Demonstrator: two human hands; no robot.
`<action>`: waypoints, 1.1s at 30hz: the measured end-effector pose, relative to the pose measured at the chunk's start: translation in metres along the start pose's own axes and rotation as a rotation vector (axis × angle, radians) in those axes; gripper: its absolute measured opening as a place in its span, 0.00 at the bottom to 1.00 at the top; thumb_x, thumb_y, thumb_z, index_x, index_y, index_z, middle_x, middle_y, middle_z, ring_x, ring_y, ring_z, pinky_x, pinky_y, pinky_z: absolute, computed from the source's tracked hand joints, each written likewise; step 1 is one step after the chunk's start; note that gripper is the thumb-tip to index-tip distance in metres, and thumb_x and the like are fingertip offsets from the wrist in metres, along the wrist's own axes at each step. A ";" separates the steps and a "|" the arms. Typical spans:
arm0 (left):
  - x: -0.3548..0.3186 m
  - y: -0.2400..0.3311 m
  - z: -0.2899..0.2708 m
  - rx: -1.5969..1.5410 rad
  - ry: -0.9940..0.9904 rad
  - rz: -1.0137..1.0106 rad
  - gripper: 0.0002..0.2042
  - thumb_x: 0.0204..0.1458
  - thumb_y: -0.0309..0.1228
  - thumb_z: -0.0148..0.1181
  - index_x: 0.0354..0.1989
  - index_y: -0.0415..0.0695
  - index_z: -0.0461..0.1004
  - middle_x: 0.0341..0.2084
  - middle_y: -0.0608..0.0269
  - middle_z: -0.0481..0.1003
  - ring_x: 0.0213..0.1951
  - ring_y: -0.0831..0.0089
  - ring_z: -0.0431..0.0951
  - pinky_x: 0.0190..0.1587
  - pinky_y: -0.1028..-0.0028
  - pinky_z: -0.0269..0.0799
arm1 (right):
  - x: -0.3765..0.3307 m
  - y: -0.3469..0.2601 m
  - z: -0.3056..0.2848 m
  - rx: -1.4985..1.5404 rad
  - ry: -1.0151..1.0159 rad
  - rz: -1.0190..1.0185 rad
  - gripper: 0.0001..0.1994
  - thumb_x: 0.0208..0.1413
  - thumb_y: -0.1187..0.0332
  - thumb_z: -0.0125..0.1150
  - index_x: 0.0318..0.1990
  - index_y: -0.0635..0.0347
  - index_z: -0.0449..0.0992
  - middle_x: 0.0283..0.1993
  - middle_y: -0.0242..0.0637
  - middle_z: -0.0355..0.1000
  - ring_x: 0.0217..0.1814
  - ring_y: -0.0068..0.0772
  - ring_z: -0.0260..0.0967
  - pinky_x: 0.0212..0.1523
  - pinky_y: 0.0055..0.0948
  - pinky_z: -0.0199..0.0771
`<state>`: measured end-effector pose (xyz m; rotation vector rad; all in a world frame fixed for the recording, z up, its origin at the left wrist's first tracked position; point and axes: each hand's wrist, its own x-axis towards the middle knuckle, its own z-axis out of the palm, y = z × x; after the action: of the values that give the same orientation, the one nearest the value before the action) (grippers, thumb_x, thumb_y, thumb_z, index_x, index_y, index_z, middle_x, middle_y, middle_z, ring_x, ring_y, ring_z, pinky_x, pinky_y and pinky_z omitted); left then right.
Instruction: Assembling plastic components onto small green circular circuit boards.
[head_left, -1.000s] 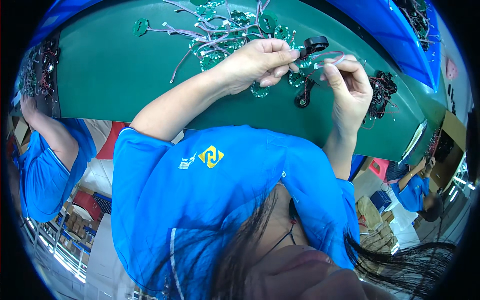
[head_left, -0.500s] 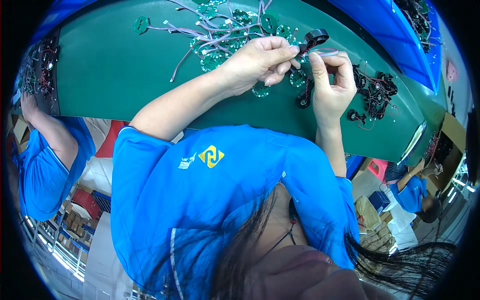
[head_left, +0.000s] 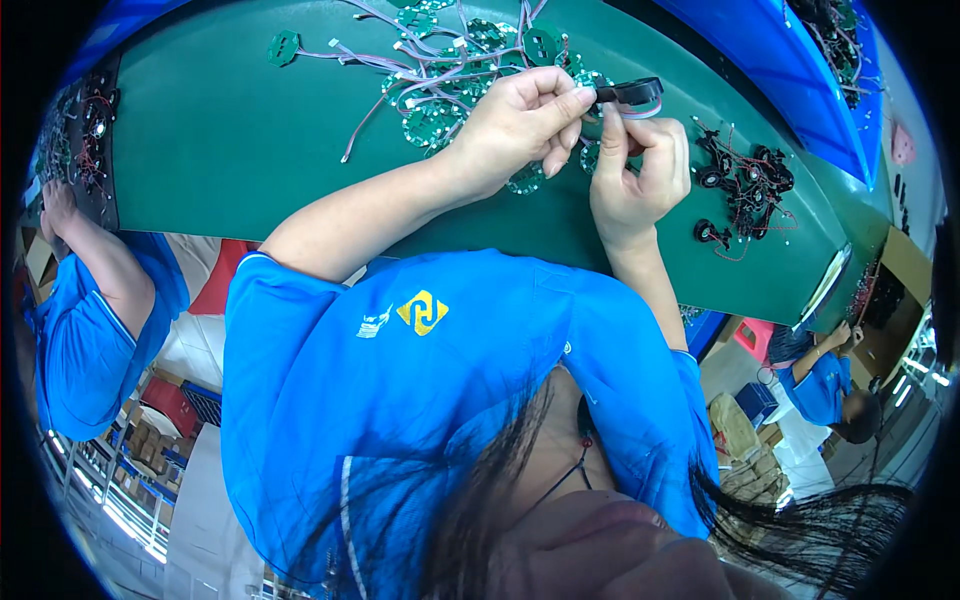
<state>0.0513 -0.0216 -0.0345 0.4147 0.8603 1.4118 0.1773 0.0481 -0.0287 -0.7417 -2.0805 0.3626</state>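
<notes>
Above the green table my left hand (head_left: 525,130) pinches a black round plastic part (head_left: 632,92) by the arm at its left end. The part is tilted so that its rim shows. A thin grey and red ribbon cable (head_left: 645,112) loops beneath it. My right hand (head_left: 640,178) is closed close below, thumb against the bent index finger, with the cable running to its fingertips. The exact spot where cable and fingers meet is hidden. Just behind my left hand lies a heap of green circuit boards (head_left: 430,122) with pale cables.
On the right of the green table (head_left: 240,140) lies a pile of black parts with red wires (head_left: 750,185). A blue bin (head_left: 790,60) stands at the far right, full of similar parts. Co-workers in blue shirts are at the left (head_left: 100,330) and far right (head_left: 820,385).
The black part has turned and dropped slightly, and the cable now loops under it. My right hand has shifted left and a little down. My left hand has barely moved.
</notes>
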 end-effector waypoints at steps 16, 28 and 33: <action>-0.001 0.002 0.003 0.036 0.006 0.051 0.07 0.60 0.32 0.49 0.31 0.43 0.67 0.19 0.65 0.70 0.14 0.81 0.66 0.15 0.88 0.57 | 0.003 0.008 0.000 0.007 -0.056 -0.079 0.05 0.46 0.76 0.63 0.26 0.61 0.72 0.21 0.30 0.65 0.20 0.25 0.56 0.20 0.22 0.57; 0.000 0.009 0.003 -0.135 -0.063 -0.084 0.07 0.60 0.31 0.48 0.34 0.41 0.69 0.19 0.64 0.70 0.14 0.83 0.65 0.14 0.88 0.55 | 0.000 0.000 -0.007 0.215 -0.077 0.165 0.07 0.51 0.76 0.59 0.38 0.62 0.72 0.28 0.32 0.67 0.24 0.22 0.60 0.25 0.20 0.62; 0.003 0.007 -0.002 -0.261 -0.181 -0.129 0.09 0.60 0.32 0.47 0.36 0.38 0.70 0.19 0.62 0.70 0.12 0.83 0.63 0.12 0.88 0.53 | -0.001 -0.011 -0.017 0.711 -0.159 0.688 0.09 0.52 0.75 0.58 0.41 0.64 0.70 0.31 0.33 0.66 0.24 0.21 0.60 0.25 0.20 0.62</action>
<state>0.0450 -0.0184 -0.0312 0.2773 0.5373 1.3240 0.1879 0.0381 -0.0139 -0.9667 -1.5857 1.4853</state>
